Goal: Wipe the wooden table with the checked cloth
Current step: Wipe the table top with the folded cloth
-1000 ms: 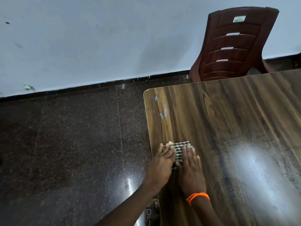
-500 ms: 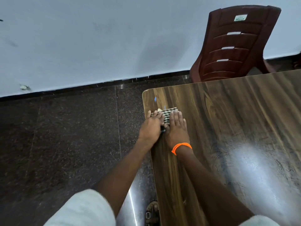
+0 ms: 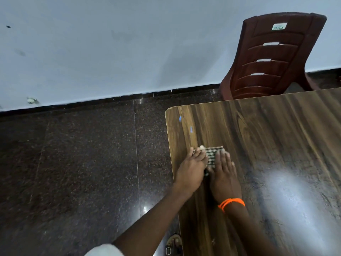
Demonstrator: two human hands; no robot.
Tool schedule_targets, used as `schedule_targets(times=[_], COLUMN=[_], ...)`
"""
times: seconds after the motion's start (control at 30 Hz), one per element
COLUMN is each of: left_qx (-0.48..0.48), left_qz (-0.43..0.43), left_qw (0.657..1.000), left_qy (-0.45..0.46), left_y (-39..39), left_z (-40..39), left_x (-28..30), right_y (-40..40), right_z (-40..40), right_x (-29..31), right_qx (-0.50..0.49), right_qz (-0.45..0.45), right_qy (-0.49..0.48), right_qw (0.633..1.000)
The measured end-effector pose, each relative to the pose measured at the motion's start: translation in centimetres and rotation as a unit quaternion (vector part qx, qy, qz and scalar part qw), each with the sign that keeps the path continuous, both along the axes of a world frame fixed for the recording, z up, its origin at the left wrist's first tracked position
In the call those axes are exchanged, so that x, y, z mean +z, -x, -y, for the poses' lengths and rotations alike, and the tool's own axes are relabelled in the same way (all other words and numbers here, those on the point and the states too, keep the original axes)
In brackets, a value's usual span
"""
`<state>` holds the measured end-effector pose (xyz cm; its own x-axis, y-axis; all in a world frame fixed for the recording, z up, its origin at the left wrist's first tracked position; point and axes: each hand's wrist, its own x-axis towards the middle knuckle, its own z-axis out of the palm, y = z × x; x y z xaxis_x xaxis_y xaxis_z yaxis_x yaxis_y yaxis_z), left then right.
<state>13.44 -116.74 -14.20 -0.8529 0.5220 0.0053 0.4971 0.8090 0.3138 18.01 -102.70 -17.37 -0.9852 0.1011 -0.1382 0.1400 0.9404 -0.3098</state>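
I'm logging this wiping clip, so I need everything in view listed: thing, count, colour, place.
wooden table: one, brown woodgrain, glossy, right half of view.
checked cloth: one, black and white, folded, on the table near its left edge, under both hands.
blue marks: two, on the table beyond the cloth.
chair: one, reddish-brown plastic, past the table's far edge.
floor: dark speckled tiles, left.
wall: pale blue-grey, top.
sandal: one, bottom, beside the table.
wristband: orange, right wrist.
left hand: flat on the cloth.
right hand: flat on the cloth.
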Motion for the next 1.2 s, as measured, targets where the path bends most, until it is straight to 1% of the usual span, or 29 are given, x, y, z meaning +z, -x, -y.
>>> schedule_targets(times=[0.13,0.3,0.4,0.47,0.53,0.67,0.73,0.8,0.9,1.03,1.2], left_qx=[0.022,0.068,0.095,0.122,0.135,0.107,0.072,0.033,0.013,0.033,0.073], left_qz=[-0.040,-0.015,-0.008,0.014,0.018,0.000,-0.007,-0.024,-0.044,-0.068,-0.059], left_qw=[0.998,0.996,0.994,0.991,0.990,0.994,0.997,0.999,0.999,0.996,0.993], left_qy=[0.031,0.056,0.058,0.045,0.033,-0.009,-0.014,-0.013,-0.010,0.043,0.074], left_y=[5.8,11.4,11.7,10.4,8.3,4.1,3.4,4.1,7.1,12.2,16.9], left_z=[-2.1,1.0,4.7,6.9,8.1,7.3,5.6,3.4,-0.2,-3.3,-1.7], left_x=[0.3,0.0,-0.6,-1.1,-1.6,-2.0,-1.6,-1.1,-0.6,-0.1,0.6], right_y=[6.2,13.0,13.8,12.5,10.3,6.1,4.9,4.9,7.2,12.7,19.1], right_z=[-1.0,2.5,6.2,8.1,8.9,7.3,5.3,2.9,-0.3,-2.0,-0.6], right_x=[0.3,0.4,0.2,0.1,0.0,-0.1,0.0,0.0,0.0,0.2,0.3], right_qx=[-0.035,-0.002,0.039,0.056,0.066,0.068,0.057,0.042,0.004,-0.025,-0.002], right_qz=[0.010,0.013,0.010,0.001,-0.010,-0.022,-0.019,-0.018,-0.009,-0.004,-0.002], right_qy=[0.003,0.010,-0.010,-0.011,-0.004,0.024,0.027,0.009,-0.009,0.002,0.010], right_qw=[0.999,1.000,0.999,0.998,0.998,0.997,0.998,0.999,1.000,1.000,1.000])
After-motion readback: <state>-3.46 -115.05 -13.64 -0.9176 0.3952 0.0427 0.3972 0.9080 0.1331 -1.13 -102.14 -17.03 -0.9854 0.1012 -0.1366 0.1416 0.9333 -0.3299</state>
